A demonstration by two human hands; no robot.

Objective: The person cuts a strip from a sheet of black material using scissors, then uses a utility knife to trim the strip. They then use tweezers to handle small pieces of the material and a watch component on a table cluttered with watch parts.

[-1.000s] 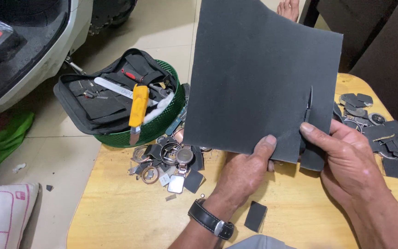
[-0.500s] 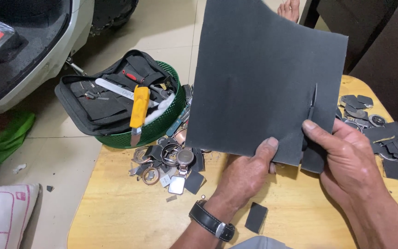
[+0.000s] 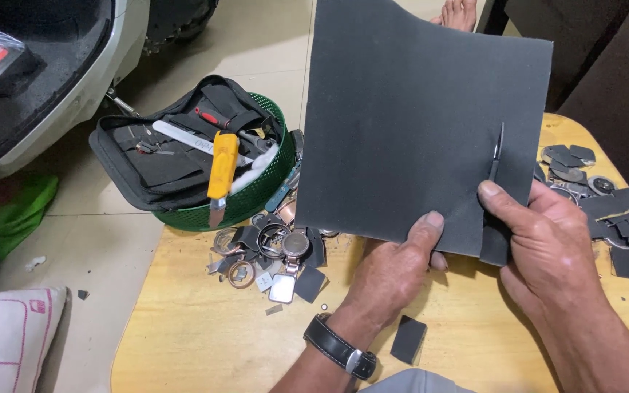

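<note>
Dark grey sheet [image 3: 416, 124] held upright above desk [image 3: 205, 320]; left hand [image 3: 394, 273] grip pinching near edge, thumb on front; right hand [image 3: 547, 247] grip closed on scissors [image 3: 496, 153] cutting up right side; keep sheet taut, blades straight, parallel to edge; left fingers stay clear of cut line.

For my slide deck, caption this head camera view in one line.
Left hand holds a dark grey sheet while right hand cuts it with scissors.

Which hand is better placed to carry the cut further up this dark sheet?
The right hand, probably: its grip already drives the scissors through the dark sheet near that edge. The left hand pinches the sheet's bottom edge, steadying it.
</note>
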